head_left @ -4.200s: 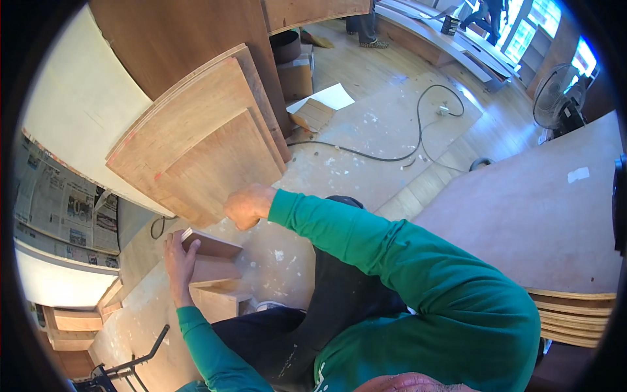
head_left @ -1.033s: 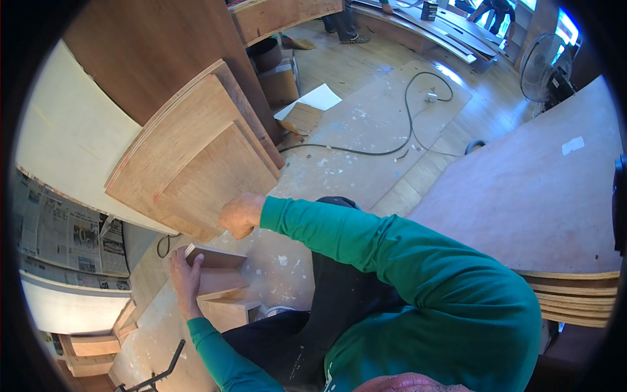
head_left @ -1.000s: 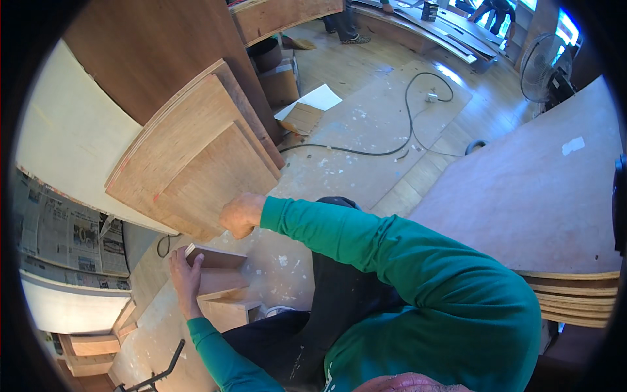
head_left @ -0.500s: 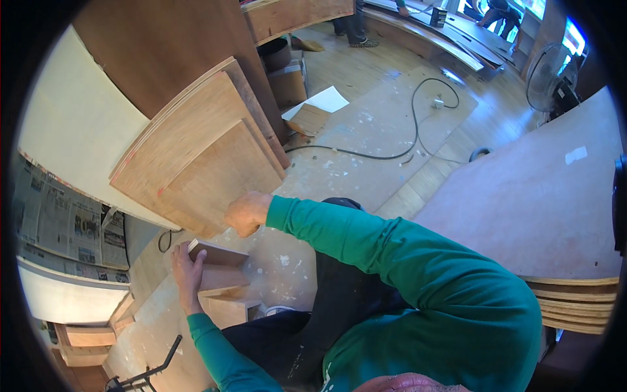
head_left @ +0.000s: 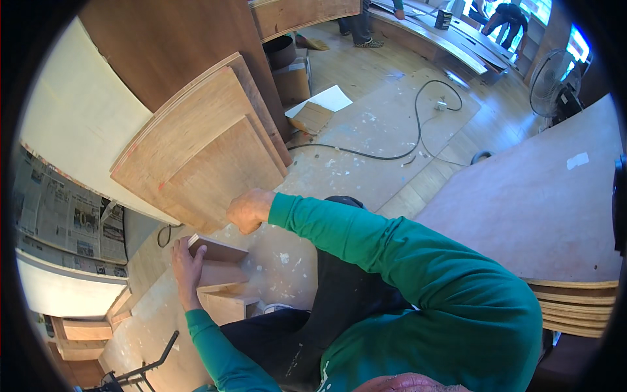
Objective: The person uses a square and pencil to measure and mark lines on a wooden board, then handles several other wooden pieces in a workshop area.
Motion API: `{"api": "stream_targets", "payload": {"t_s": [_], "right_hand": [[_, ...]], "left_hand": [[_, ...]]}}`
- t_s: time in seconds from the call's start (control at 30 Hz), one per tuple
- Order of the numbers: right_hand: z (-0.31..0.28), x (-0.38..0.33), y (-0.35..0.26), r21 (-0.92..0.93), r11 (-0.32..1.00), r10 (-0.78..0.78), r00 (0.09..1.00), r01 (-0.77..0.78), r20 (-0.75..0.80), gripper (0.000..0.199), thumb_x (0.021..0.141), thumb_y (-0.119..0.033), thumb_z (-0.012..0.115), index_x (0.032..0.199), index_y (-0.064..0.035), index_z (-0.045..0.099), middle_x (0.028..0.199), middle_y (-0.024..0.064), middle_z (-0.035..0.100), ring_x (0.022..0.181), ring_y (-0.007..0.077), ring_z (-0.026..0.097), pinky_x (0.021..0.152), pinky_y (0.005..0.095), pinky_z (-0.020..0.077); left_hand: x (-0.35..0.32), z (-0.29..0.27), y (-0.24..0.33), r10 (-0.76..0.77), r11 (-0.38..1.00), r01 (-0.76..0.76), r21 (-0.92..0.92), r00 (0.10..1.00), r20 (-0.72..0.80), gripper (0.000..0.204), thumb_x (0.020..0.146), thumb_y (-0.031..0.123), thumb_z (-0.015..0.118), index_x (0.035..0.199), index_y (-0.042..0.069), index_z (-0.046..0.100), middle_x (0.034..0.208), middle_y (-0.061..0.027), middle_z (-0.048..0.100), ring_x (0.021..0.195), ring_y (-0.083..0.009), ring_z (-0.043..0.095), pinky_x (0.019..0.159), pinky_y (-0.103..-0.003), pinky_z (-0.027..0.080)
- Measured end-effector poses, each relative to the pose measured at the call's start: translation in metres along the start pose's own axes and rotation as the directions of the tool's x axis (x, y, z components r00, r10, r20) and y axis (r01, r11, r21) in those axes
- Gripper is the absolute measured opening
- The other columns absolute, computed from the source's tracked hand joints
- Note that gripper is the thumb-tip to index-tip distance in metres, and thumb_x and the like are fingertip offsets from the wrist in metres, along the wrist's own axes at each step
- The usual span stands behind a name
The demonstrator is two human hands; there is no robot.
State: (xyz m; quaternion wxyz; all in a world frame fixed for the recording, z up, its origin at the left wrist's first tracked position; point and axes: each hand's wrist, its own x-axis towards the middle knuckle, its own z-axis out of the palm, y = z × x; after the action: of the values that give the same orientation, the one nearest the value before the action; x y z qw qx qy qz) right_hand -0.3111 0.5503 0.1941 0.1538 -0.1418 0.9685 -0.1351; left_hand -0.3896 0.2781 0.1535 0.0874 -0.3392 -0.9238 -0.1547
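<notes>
My left hand [head_left: 188, 271] is closed round the upper left end of a small wooden board [head_left: 222, 251], thumb on the near face and fingers on the far side. The board sits at the top of a small plywood box [head_left: 222, 304] near my knees. Above and to the right of the board, my right hand [head_left: 248, 210] is closed in a fist, apart from the wood. Its palm is turned away, so what it holds, if anything, is hidden. Just beyond the fist, several plywood panels [head_left: 219, 157] lean in a stack.
A black cable [head_left: 372, 157] winds over the paint-spotted floor sheet [head_left: 339, 179]. Large stacked boards [head_left: 522, 202] stand at right, with a fan [head_left: 552, 81] behind. White paper [head_left: 333, 98] and cardboard [head_left: 311, 117] lie ahead. Other people [head_left: 506, 23] are at the back.
The view has shifted slightly. My left hand keeps its grip on the board, and my right fist stays in nearly the same place. A person at the back has shifted a little.
</notes>
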Motion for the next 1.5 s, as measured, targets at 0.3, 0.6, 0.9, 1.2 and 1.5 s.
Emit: {"api": "stream_targets", "payload": {"t_s": [0.3,0.6,0.9,1.2,1.5], "right_hand": [[0.0007,0.0029,0.0,0.0,0.999,0.046,0.999,-0.046,0.008,0.029,0.081,-0.021,0.067,0.103,-0.0069,0.078,0.109,0.0151,0.075,0.103,0.0329,0.07,0.083,0.0455,0.0561],[0.0025,0.0047,0.0016,0.002,0.999,0.042,0.999,-0.042,0.001,0.028,0.08,-0.021,0.067,0.102,-0.0061,0.078,0.108,0.0157,0.075,0.103,0.0337,0.07,0.082,0.0455,0.0562],[0.0042,0.0049,0.0016,0.009,0.999,0.04,0.999,-0.04,-0.02,0.028,0.08,-0.022,0.068,0.101,-0.0065,0.078,0.108,0.0154,0.075,0.103,0.0335,0.07,0.082,0.0456,0.0563],[0.0009,0.0013,0.0003,0.004,0.999,0.036,0.999,-0.036,-0.015,0.028,0.08,-0.021,0.067,0.102,-0.0067,0.078,0.109,0.0152,0.075,0.103,0.0331,0.07,0.082,0.0457,0.0565],[0.0034,0.0054,0.0021,-0.015,1.0,0.026,1.0,-0.026,-0.006,0.029,0.081,-0.023,0.068,0.103,-0.0059,0.078,0.109,0.0158,0.075,0.104,0.0335,0.07,0.083,0.0462,0.0565]], "left_hand": [[0.0012,0.0018,-0.0006,-0.014,1.0,0.014,0.012,1.0,0.013,0.044,0.083,0.025,0.078,0.118,0.002,0.062,0.109,-0.0187,0.061,0.103,-0.0398,0.056,0.09,-0.049,0.046],[0.0009,0.0008,0.0029,-0.019,1.0,0.019,0.016,1.0,0.022,0.044,0.082,0.024,0.078,0.118,0.002,0.063,0.109,-0.018,0.061,0.103,-0.039,0.055,0.091,-0.048,0.046],[0.0002,0.0013,0.0005,-0.013,1.0,0.012,0.013,1.0,0.022,0.045,0.083,0.025,0.078,0.118,0.002,0.062,0.109,-0.0181,0.061,0.103,-0.039,0.055,0.09,-0.048,0.046],[0.0002,0.0019,-0.0006,0.003,1.0,-0.003,0.008,1.0,0.015,0.044,0.083,0.025,0.078,0.118,0.002,0.063,0.109,-0.0178,0.061,0.104,-0.0392,0.055,0.091,-0.048,0.046],[0.0007,0.0031,-0.0011,0.003,1.0,-0.003,0.016,1.0,0.008,0.043,0.082,0.024,0.078,0.117,0.003,0.063,0.108,-0.0177,0.061,0.103,-0.0388,0.055,0.09,-0.048,0.046]]}}
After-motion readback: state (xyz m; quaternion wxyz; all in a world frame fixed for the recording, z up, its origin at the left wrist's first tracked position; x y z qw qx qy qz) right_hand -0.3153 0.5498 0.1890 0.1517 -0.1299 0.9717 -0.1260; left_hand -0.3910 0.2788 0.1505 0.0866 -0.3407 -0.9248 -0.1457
